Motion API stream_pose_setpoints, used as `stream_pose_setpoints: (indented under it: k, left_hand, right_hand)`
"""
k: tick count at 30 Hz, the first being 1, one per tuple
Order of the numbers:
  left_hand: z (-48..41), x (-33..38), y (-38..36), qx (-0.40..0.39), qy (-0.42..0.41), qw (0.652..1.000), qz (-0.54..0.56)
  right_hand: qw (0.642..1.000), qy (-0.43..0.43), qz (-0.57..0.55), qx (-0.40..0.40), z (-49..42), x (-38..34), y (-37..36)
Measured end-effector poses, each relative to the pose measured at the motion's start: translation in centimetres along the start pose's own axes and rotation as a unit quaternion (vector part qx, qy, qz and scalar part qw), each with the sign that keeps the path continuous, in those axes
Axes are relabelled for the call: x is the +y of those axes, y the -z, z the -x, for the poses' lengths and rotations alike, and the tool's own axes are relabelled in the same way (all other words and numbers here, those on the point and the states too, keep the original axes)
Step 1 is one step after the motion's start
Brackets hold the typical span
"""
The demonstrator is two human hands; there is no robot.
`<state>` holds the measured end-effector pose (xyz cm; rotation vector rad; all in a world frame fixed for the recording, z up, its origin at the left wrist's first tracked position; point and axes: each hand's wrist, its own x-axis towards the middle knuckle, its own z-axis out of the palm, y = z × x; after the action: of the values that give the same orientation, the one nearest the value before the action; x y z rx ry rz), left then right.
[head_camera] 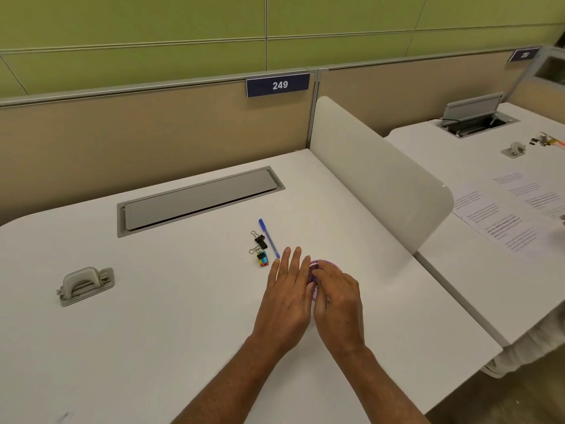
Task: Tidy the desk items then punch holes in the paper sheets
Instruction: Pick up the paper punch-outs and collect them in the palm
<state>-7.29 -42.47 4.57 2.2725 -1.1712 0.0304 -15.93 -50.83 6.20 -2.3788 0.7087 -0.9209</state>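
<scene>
On the white desk [153, 347], near the right side, two hands meet over a purple thing [321, 266]. The left hand [287, 301] lies flat with its fingers spread open. The right hand [336, 298] curls its fingers around the purple thing. Just beyond them lie a blue pen [269, 238], a black clip [259, 240] and a small bright clip [263, 259]. Far to the left sits the gray punch [85, 286]. A gray lid [198, 200] is set into the desk. A tan wall [122, 142] with a sign [278, 84] reading 249 stands behind, under green panels [153, 19]. Papers [504, 215] lie on the next desk, past a white divider [376, 179].
</scene>
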Motion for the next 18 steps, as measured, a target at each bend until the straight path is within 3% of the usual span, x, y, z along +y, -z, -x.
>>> stream_pose_setpoints:
  k: [5,8,13,18]
  left_hand:
    - [0.6,-0.3,0.3,-0.019,-0.001,1.000,-0.015]
    - [1.0,0.1,1.4,0.008,-0.014,1.000,-0.006]
    - [2.3,1.2,4.5,0.090,0.055,0.988,0.112]
    - [6.2,0.0,7.7,0.165,0.105,0.973,0.126]
  right_hand:
    - [1.000,0.015,0.005,-0.004,0.7,0.0,0.2]
    - [1.000,0.020,-0.007,-0.012,0.9,-0.8,0.3]
    - [0.976,-0.097,-0.192,0.011,0.7,-4.4,0.8]
    - [0.965,-0.087,-0.246,0.004,2.5,-9.1,-1.1]
